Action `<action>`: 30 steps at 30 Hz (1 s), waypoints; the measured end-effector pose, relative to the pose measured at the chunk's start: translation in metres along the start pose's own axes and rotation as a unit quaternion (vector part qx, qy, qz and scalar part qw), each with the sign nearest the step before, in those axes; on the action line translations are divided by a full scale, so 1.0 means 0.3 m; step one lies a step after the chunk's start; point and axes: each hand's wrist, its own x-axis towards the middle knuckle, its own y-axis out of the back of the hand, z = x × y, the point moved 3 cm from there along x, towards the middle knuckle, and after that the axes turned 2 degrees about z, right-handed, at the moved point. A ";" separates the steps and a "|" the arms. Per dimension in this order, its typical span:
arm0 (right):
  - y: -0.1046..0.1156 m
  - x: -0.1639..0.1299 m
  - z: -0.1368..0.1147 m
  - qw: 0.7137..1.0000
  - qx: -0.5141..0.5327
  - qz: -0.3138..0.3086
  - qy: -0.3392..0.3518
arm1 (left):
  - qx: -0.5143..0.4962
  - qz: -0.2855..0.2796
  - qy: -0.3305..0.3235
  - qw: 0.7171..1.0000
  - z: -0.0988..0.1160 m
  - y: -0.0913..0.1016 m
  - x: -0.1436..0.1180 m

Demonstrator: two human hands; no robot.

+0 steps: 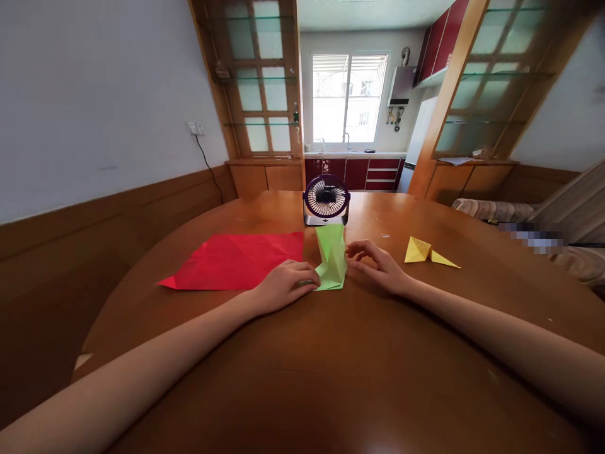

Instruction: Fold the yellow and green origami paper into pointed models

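Observation:
A partly folded sheet of light green paper [334, 265] lies on the table before me, its far part standing slightly raised with creases showing. My left hand [289, 284] rests at its lower left corner, fingers bent together and closed over the paper's edge; what the fingertips do underneath is hidden. Along the right edge of the green paper is my right hand [378, 266], its fingers loosely curved and the thumb apart, with nothing visible between them. Red paper [236, 258] lies flat, creased, beyond and left of my left hand. To the right sits a folded yellow paper piece [418, 250] with a pointed tail.
A small purple desk fan [326, 198] stands just behind the green paper. All of this is on a round brown wooden table [331, 378]. Wooden cabinets with glass shelves, a wall socket with a cord, and a kitchen window [350, 98] are farther back.

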 end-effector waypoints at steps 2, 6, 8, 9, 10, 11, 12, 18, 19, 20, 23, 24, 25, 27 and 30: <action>-0.002 -0.002 0.021 0.999 -0.010 0.000 -0.031 | -0.004 -0.006 -0.014 1.000 -0.010 -0.006 -0.002; -0.007 -0.003 0.035 0.998 -0.020 -0.021 -0.052 | -0.032 -0.015 -0.026 0.999 -0.022 -0.004 -0.004; -0.011 -0.003 0.034 0.997 -0.005 -0.040 -0.060 | -0.045 -0.022 -0.031 0.998 -0.021 0.005 -0.005; -0.013 -0.003 0.033 0.997 0.002 -0.047 -0.065 | -0.048 -0.024 -0.033 0.998 -0.020 0.010 -0.005; -0.014 -0.003 0.032 0.996 0.008 -0.052 -0.068 | -0.049 -0.026 -0.036 0.998 -0.020 0.015 -0.005; -0.015 -0.003 0.030 0.996 0.010 -0.055 -0.067 | -0.050 -0.028 -0.038 0.998 -0.021 0.018 -0.005; -0.015 -0.002 0.028 0.996 0.007 -0.056 -0.064 | -0.051 -0.032 -0.039 0.997 -0.022 0.021 -0.006; -0.016 -0.003 -0.020 0.995 -0.081 -0.049 0.038 | -0.085 -0.019 -0.021 0.996 -0.036 0.025 -0.007; -0.018 -0.006 -0.033 0.992 -0.091 -0.052 0.065 | -0.092 -0.013 -0.017 0.996 -0.038 0.026 -0.008; -0.021 -0.009 -0.045 0.989 -0.100 -0.058 0.091 | -0.097 -0.009 -0.015 0.995 -0.039 0.028 -0.008; -0.032 -0.019 -0.072 0.977 -0.121 -0.092 0.151 | -0.103 -0.003 -0.016 0.995 -0.043 0.032 -0.011; -0.034 -0.021 -0.076 0.973 -0.125 -0.100 0.164 | -0.104 -0.004 -0.018 0.994 -0.045 0.033 -0.012; -0.036 -0.023 -0.079 0.971 -0.125 -0.109 0.173 | -0.106 -0.006 -0.020 0.994 -0.047 0.033 -0.013; -0.038 -0.025 -0.079 0.968 -0.119 -0.126 0.183 | -0.112 -0.007 -0.025 0.993 -0.050 0.033 -0.014; -0.040 -0.028 -0.076 0.963 -0.115 -0.153 0.190 | -0.122 -0.007 -0.026 0.992 -0.045 0.040 -0.014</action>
